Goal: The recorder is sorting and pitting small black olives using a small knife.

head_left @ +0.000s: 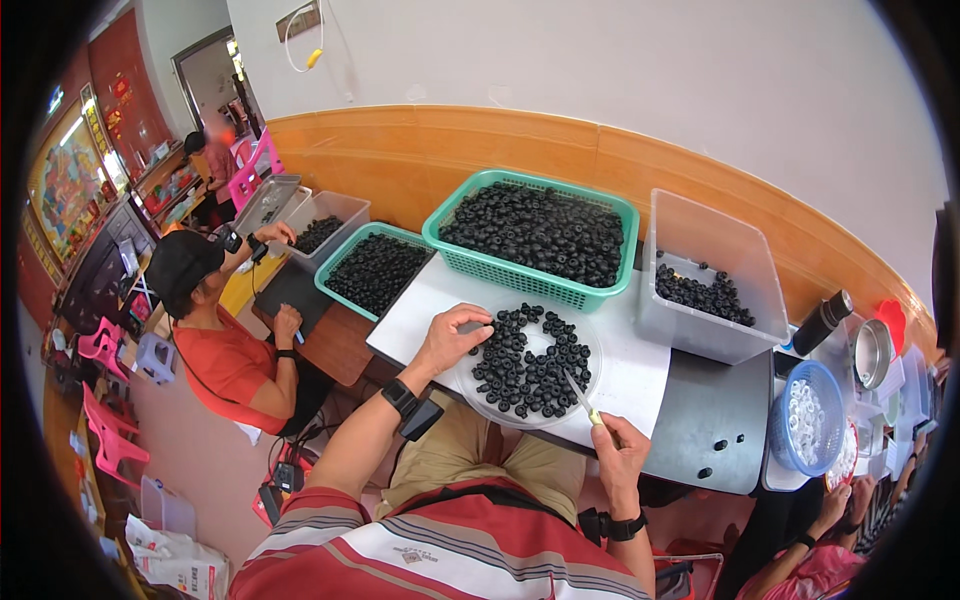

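A clear round plate [468, 385] lies on a white sheet before me, with many small round black pieces [515, 365] spread over it. My left hand [452, 338] is over the plate's left edge, fingers curled together toward the thumb beside the pieces; what they pinch, if anything, I cannot make out. Low at the plate's right side, my right hand [622, 452] grips a small knife [594, 412] by its pale yellow handle. The thin blade points up and left, its tip among the pieces. Beyond the plate stands a green basket [520, 280] heaped with the same black pieces.
A clear bin [715, 335] partly filled with black pieces is at right, a smaller green basket [335, 290] at left. Three loose pieces lie on the dark tabletop [690, 410]. Farther right are a blue basket [800, 455] and black bottle [822, 322]. A co-worker [225, 350] sits left.
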Demonstrator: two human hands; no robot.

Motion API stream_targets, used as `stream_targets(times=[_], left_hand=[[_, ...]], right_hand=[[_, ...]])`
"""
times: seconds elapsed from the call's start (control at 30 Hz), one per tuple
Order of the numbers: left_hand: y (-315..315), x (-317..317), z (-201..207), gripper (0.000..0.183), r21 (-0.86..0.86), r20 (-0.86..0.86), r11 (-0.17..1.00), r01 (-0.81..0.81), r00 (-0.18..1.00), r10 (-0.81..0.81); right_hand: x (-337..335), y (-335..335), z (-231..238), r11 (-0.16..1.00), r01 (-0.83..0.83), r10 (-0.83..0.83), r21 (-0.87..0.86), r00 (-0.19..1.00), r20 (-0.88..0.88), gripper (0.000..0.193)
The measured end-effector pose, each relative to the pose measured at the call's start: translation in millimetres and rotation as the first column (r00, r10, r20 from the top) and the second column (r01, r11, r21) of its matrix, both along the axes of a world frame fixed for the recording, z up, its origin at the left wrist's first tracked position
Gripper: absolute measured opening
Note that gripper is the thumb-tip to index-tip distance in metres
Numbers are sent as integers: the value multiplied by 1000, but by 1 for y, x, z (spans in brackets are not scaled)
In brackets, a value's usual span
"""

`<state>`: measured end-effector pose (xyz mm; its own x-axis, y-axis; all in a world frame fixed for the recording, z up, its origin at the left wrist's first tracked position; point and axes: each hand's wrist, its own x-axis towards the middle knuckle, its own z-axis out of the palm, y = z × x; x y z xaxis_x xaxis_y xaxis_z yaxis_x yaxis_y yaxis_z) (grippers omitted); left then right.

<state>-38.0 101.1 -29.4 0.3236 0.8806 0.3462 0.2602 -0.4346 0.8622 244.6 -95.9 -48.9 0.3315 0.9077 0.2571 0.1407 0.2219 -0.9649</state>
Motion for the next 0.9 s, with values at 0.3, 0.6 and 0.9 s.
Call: stream_targets(times=[0.3,0.6,0.9], left_hand=[[2,-2,-4,21,-1,2,1000,-12,1000,12],[1,-1,0,20,8,-29,1000,-15,999,15],[0,-1,1,16,39,-30,999,-28,999,29]], right_hand=[[0,-1,2,1000,-5,5,-10,1000,-8,21],[-2,-1,-1,1000,5,-5,4,1000,10,22],[-6,1,-1,998,57,-57,4,998,-20,22]])
